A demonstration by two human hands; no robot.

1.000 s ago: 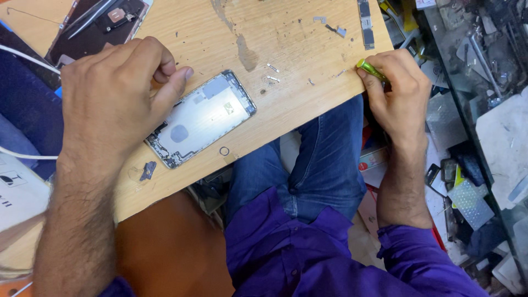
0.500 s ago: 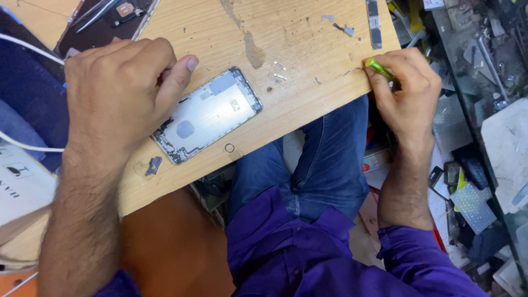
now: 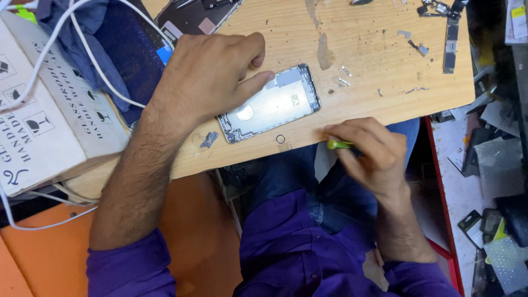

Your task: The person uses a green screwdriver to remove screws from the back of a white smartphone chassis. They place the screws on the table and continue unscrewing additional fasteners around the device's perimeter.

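Wooden worktop spans upper view, scattered with small screws and metal bits. Your left hand presses flat on left end of opened silver phone housing, thumb along its upper edge, fingers spread, gripping nothing. Housing lies tilted near worktop's front edge. Your right hand hovers at front edge, just right of housing, fingers pinched around green-handled screwdriver. Cardboard box sits at left edge; circuit board near right edge.
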